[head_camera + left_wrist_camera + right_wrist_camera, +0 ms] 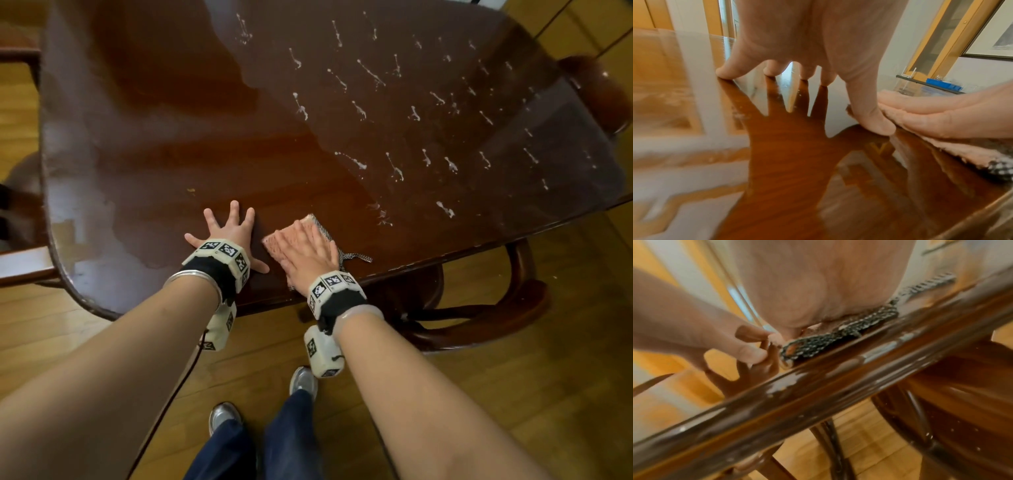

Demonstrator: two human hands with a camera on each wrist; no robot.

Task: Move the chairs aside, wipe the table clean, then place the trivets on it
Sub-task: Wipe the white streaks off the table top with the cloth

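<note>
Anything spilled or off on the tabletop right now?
Yes. White foamy streaks dot the right half of the table, unwiped. The right hand presses the cloth flat near the front edge; the left hand rests splayed beside it.

Glossy wooden table [144,113] (white streaks [394,102] rightward) bears a pink cloth [274,245].

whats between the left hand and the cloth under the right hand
Only a narrow strip of bare, glossy table, plain in the head view. The left hand lies spread flat, its thumb reaching nearly to the pink cloth pressed by the right hand.
</note>
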